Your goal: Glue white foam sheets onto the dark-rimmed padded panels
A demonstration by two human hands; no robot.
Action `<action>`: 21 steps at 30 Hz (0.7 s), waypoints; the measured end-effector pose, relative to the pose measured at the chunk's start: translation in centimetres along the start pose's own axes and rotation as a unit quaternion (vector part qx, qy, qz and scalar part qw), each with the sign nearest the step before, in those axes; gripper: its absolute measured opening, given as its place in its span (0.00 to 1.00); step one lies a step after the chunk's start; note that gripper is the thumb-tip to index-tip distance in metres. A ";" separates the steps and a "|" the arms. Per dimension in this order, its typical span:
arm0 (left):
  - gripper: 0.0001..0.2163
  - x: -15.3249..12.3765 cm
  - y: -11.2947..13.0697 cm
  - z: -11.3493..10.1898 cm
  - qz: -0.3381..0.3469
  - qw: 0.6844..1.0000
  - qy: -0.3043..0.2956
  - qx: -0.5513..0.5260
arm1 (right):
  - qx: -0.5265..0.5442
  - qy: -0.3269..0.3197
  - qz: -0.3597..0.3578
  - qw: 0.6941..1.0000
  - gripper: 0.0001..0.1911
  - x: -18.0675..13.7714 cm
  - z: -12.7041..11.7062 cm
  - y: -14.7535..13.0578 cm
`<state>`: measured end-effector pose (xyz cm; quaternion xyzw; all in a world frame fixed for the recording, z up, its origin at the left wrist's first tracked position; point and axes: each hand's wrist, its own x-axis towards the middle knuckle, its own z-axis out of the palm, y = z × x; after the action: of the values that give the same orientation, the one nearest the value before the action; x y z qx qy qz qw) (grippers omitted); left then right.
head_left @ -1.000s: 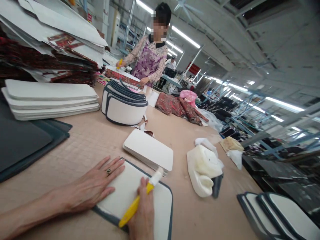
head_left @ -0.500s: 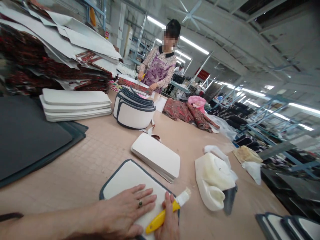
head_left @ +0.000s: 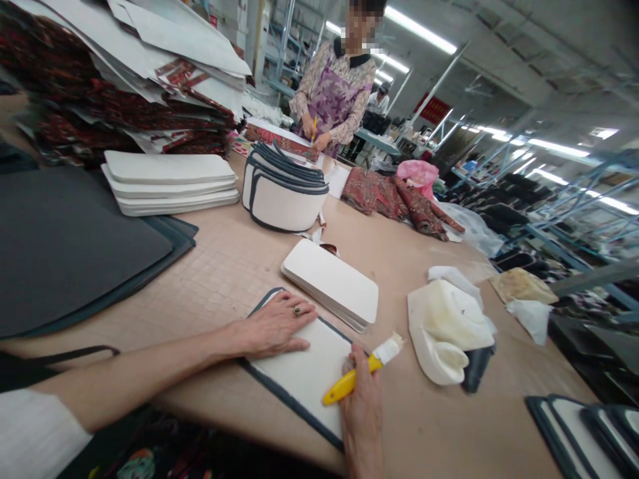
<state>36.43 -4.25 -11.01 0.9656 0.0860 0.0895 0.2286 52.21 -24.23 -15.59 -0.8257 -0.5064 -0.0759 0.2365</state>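
A white rounded panel with a dark blue-grey border [head_left: 312, 364] lies flat in front of me at the table's near edge. My left hand [head_left: 279, 324] rests on its far left part, fingers stretched out and a ring on one of them. At the panel's right end, my right hand [head_left: 363, 392] grips a yellow-handled paintbrush [head_left: 344, 387], its pale bristles pointing away to the right. Just beyond the panel is a short stack of plain white rounded boards [head_left: 332, 283]. My right hand's lower fingers are partly hidden.
Dark sheets [head_left: 74, 253] and white boards [head_left: 170, 169] lie left. Curved bordered panels [head_left: 289, 199] stand mid-table. A cream crumpled container [head_left: 444, 326] sits right, bordered panels [head_left: 574, 426] at the lower right. A co-worker [head_left: 334, 93] handles patterned fabric across the table.
My left hand has slid toward the panel's far left edge. My right hand still holds the paintbrush by the panel's right end. The camera view has tilted down and shifted.
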 end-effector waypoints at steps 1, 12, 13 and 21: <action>0.22 0.2 -0.1 -0.1 -0.003 1.000 0.002 0.004 | 0.002 0.004 0.008 1.000 0.18 0.1 0.1 0.1; 0.11 1.1 -0.8 0.4 -0.006 0.999 0.027 0.036 | -0.019 0.021 0.012 1.000 0.17 0.0 0.5 0.9; 0.13 0.8 -0.9 0.4 0.009 0.999 0.032 0.033 | -0.026 0.017 0.009 0.999 0.18 0.0 0.5 1.0; 0.22 -2.6 -1.0 0.1 -0.025 0.999 0.025 -0.009 | 0.024 0.042 0.004 0.999 0.17 0.2 -1.2 -1.7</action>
<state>33.84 -3.97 -11.87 0.9585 0.1147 0.1089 0.2371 50.92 -23.97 -13.90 -0.8179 -0.4941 -0.0975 0.2782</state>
